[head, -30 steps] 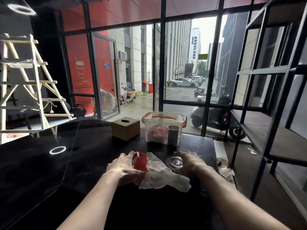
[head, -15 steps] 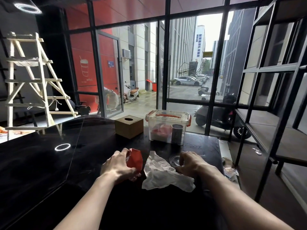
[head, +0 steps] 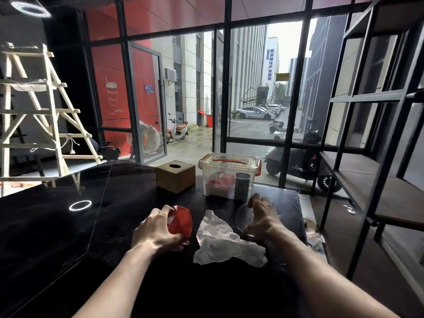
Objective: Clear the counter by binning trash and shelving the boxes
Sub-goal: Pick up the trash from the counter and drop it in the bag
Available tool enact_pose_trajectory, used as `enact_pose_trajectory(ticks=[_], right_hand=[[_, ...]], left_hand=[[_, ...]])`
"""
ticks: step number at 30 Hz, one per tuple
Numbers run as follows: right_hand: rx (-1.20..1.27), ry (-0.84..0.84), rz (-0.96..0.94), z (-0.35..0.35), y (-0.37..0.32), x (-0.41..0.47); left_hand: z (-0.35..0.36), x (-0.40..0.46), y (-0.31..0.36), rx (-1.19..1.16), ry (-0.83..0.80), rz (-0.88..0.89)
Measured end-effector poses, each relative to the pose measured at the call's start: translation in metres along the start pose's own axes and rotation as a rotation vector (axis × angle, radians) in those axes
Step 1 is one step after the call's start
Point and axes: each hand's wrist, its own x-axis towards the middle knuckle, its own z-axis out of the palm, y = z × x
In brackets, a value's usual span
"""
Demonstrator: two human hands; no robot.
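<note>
My left hand (head: 154,228) is closed around a crumpled red wrapper (head: 181,222) on the black counter (head: 68,237). To its right lies a crumpled white paper napkin (head: 220,242). My right hand (head: 261,216) rests with curled fingers on a clear plastic lid (head: 242,215) just beyond the napkin. Behind the hands stand a brown cardboard tissue box (head: 175,176) and a clear storage box (head: 226,174) with a red handle, red contents and a dark cup inside.
A black metal shelf rack (head: 367,175) stands to the right of the counter. A trash bag with clear plastic (head: 314,235) sits on the floor by the counter's right edge. A wooden ladder shelf (head: 46,106) is at the far left, glass windows behind.
My left hand has gathered the red wrapper up and lifted it slightly. My right hand has shifted forward over the clear lid. The view has tilted upward.
</note>
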Motion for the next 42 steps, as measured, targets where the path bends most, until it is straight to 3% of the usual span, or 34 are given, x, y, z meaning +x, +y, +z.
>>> enact_pose_trajectory(ticks=[6, 10, 15, 18, 28, 33, 42], right_hand=[[0.203, 0.042, -0.116, -0.01, -0.027, 0.006], [0.329, -0.224, -0.155, 0.001, -0.051, 0.005], [-0.091, -0.346, -0.079, 0.03, -0.067, -0.006], [-0.11, -0.369, -0.014, 0.037, -0.069, -0.011], [-0.015, -0.178, -0.047, 0.027, -0.086, -0.024], [-0.001, -0.005, -0.128, 0.009, -0.092, -0.035], [-0.072, 0.162, -0.099, -0.028, -0.059, -0.07]], left_hand=[[-0.007, 0.002, -0.005, -0.013, 0.089, -0.041], [-0.012, 0.004, -0.01, -0.02, 0.121, -0.05], [-0.016, 0.003, -0.018, -0.029, 0.125, -0.047], [-0.021, 0.002, -0.027, -0.035, 0.116, -0.054], [-0.028, -0.005, -0.032, -0.087, 0.087, -0.014], [-0.029, -0.002, -0.031, -0.117, 0.066, 0.026], [-0.017, -0.017, 0.0, -0.185, 0.04, 0.124]])
